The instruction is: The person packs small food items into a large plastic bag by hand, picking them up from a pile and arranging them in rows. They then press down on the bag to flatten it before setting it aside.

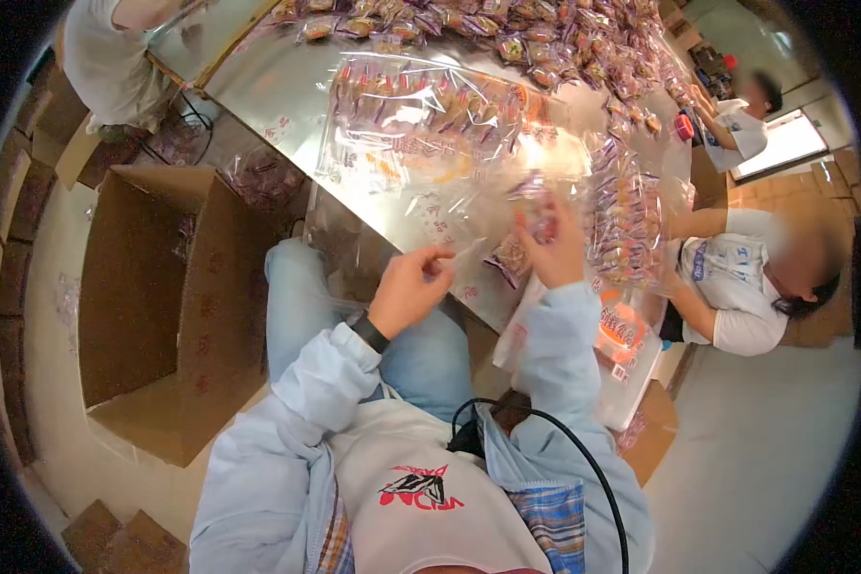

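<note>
We grasp wrapped packet (540, 224) in right hand (557, 251), centre of frame, blurred
Left hand (411, 289), just left of it, thumb and fingers near clear film (468, 256); pinching or not, we cannot tell
Packet could drop or snag, we judge, if our grip loosens or film catches
Clear bag (383, 166), upper centre: rows of packets (392, 96) inside
Second bag (627, 212), right of centre, likewise filled
Open cardboard box (222, 316), left: something small (186, 228) within, unclear

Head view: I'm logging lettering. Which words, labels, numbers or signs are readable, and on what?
None reads clearly.
White shirt: red and black print, distorted.
Orange label: characters, blurred.
Cardboard box: red marks, too small.
Plastic film: red marks, too small.
Co-worker's shirt: blue lettering, blurred.
</note>
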